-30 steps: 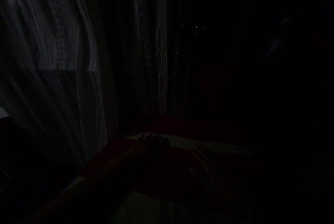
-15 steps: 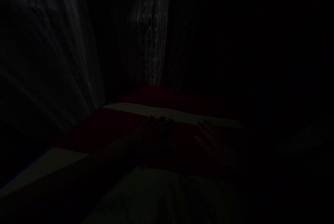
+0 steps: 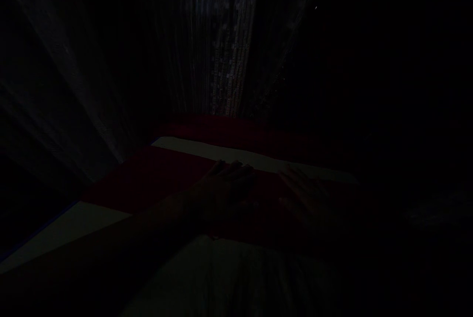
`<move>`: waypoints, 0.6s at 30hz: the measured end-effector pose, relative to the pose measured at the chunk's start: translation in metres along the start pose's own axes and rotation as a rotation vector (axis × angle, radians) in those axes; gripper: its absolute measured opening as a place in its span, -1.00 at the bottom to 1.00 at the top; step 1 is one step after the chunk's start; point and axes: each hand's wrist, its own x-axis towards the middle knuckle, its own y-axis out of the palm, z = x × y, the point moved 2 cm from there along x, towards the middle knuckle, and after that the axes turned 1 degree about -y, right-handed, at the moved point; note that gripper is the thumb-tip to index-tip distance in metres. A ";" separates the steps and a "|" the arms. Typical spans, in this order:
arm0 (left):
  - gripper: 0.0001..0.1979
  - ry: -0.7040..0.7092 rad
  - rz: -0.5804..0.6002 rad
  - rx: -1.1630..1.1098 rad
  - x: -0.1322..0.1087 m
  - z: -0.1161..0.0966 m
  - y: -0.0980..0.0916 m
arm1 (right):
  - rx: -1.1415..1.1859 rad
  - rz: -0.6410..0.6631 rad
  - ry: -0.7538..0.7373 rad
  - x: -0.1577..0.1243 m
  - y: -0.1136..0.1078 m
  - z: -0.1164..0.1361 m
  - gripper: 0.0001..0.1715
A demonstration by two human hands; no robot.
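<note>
In very dim light, a wide surface that looks like cloth, red with pale bands (image 3: 148,174), stretches out before me. My left hand (image 3: 225,189) lies palm down on the red part, fingers spread forward to the edge of a narrow pale stripe (image 3: 207,150). To its right, my right hand (image 3: 305,194) also rests flat, with its fingers stretched out and their tips by the same stripe. Nothing shows in either hand. Darkness hides most of the right wrist and whatever is under the palms.
A patterned curtain (image 3: 231,61) hangs behind the far edge. More folds of hanging fabric (image 3: 84,90) run along the left side. A blue edge (image 3: 44,228) borders the surface at left. The right side is too dark to make out.
The view has shifted a little, so the surface and both hands sit slightly further right. The curtain folds at left look darker. Both hands stay flat near the pale stripe.
</note>
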 end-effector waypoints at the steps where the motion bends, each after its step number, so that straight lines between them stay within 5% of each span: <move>1: -0.09 -0.001 -0.006 -0.001 0.000 0.000 0.001 | 0.014 -0.001 -0.031 -0.001 0.002 0.003 -0.09; 18: -0.12 -0.023 0.010 0.010 0.000 -0.006 -0.002 | 0.124 0.049 -0.062 0.002 -0.008 0.016 -0.03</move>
